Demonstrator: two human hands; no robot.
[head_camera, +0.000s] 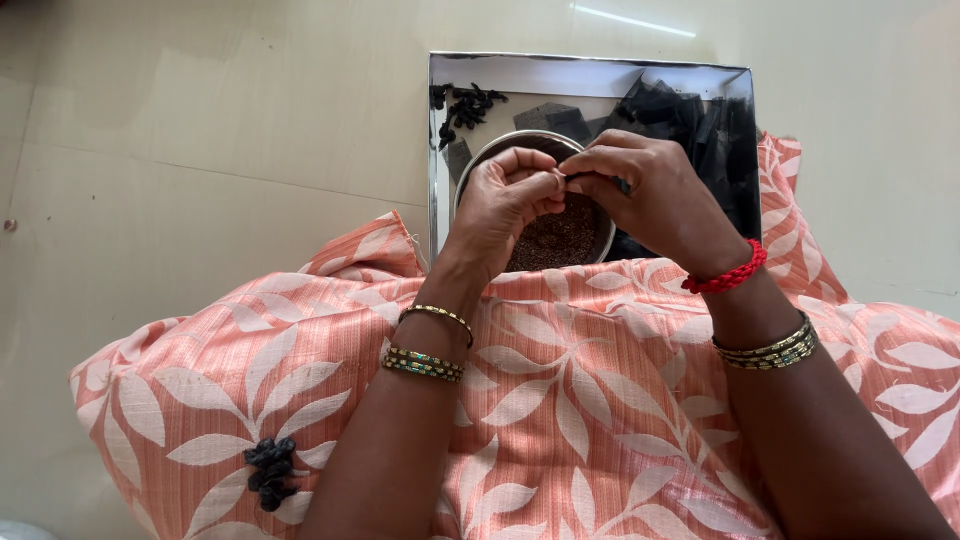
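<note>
Lap: peach leaf-print cloth (560, 420), black bits (270, 472) near left.
Hands: your left hand (505, 195) and right hand (655, 195) pinch one small dark piece (578, 180).
Progress: round steel bowl (560, 235) part-filled with brown seeds (dark pods (690, 120) remain on the tray (580, 75)).

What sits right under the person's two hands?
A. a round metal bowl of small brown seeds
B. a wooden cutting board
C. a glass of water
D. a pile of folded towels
A: the left hand and right hand meet over a round metal bowl holding small brown seeds, on a steel tray.

steel tray (445, 200); black scraps (468, 105); peach leaf-print cloth (590, 400); dark cluster (270, 472); tiled floor (200, 120)
</note>
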